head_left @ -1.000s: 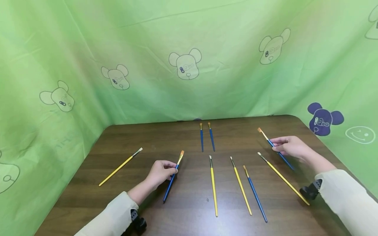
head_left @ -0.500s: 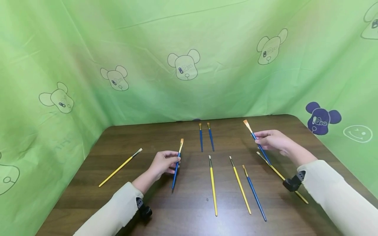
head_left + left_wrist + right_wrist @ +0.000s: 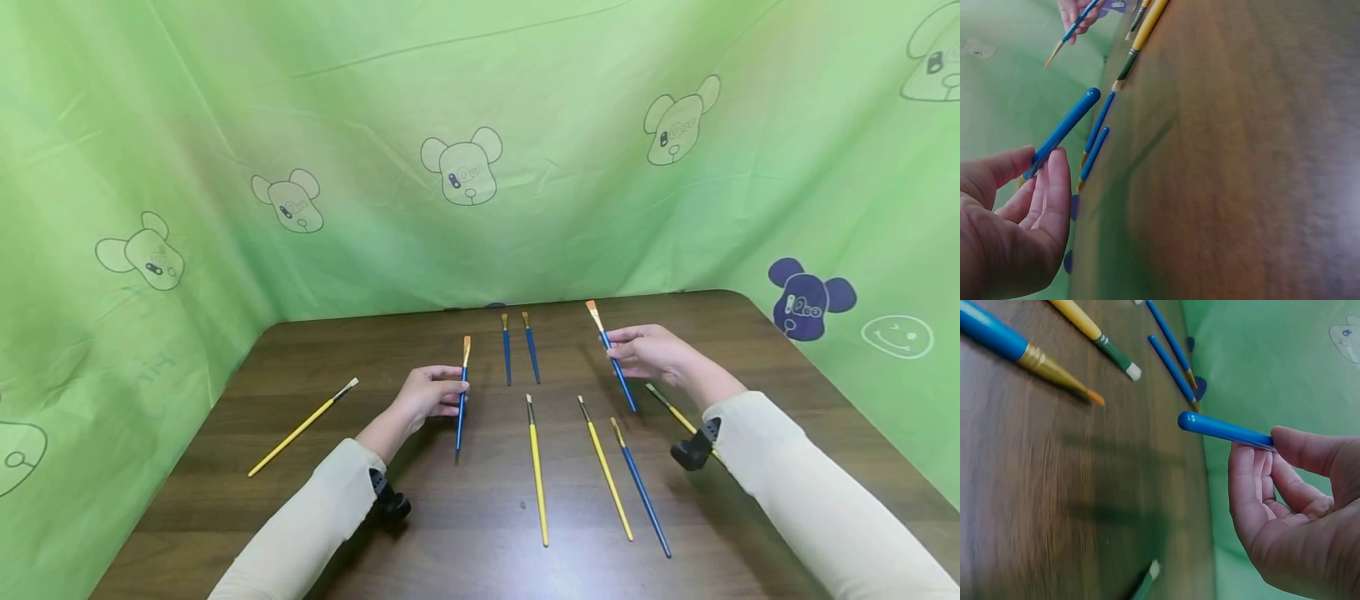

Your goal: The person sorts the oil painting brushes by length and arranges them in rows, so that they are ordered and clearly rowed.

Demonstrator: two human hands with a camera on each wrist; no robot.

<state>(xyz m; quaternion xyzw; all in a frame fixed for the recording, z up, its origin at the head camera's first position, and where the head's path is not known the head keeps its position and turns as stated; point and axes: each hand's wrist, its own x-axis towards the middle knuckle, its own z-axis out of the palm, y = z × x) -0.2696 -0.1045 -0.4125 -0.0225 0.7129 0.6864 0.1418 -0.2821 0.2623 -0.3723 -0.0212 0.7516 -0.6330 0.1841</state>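
My left hand [image 3: 429, 395] pinches a blue-handled paintbrush [image 3: 461, 408] between thumb and fingers, its orange bristles pointing away from me. In the left wrist view the blue handle [image 3: 1066, 130] hangs above the tabletop. Farther right, my right hand [image 3: 651, 353] pinches another blue-handled paintbrush [image 3: 619, 374], bristles up and to the left. The right wrist view shows that brush's handle end [image 3: 1216, 428] raised over the wood. Between the hands, at the back, two blue brushes [image 3: 507, 354] lie side by side on the table.
Yellow-handled brushes lie at the left [image 3: 300, 429], in the middle [image 3: 538, 475] and right of it [image 3: 606, 471]. One blue brush [image 3: 643, 493] lies beside them. Another yellow brush [image 3: 678, 415] is partly hidden under the right forearm. A green curtain [image 3: 375, 250] borders the brown table [image 3: 315, 350].
Both hands have carried their blue brushes toward the middle: the left one rightward and away from me, the right one leftward over the rightmost yellow brush. The brushes on the table have stayed put.
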